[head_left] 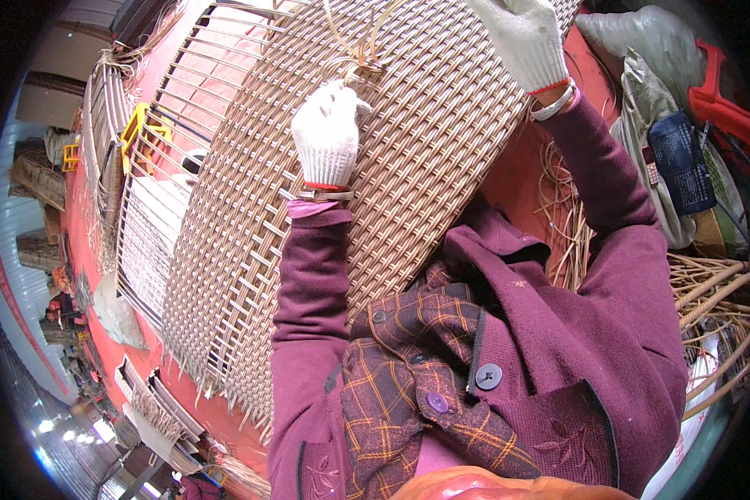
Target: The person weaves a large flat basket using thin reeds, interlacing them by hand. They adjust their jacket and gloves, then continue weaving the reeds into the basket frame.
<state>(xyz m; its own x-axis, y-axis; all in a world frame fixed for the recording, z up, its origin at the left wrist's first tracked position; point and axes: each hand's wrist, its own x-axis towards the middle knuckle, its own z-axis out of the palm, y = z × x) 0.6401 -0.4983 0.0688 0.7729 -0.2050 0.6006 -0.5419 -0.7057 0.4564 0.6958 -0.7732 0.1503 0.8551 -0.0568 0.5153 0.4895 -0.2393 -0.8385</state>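
A large woven panel of brown-grey wicker strands (pixel 425 142) stretches before me, its lower left edge fringed with loose ends. My left hand (pixel 325 137), in a white knitted glove, rests on the weave with its fingers closed at a weaving strand. Just beyond those fingers, several pale, loose weaving strands (pixel 365 52) loop up from the panel toward the upper edge of the view. My right hand (pixel 521 42), gloved the same way, is raised over the panel's far right side. Its fingers look curled, but the picture's edge cuts them off, so what they hold is hidden.
A frame of thin bars (pixel 204 62) adjoins the panel on the left, beside a yellow bracket (pixel 137 129). To the right lie loose strands (pixel 571 208), a dark blue pouch (pixel 682 162) and a red plastic object (pixel 721 100). Bundled cane (pixel 708 292) sits by my right elbow.
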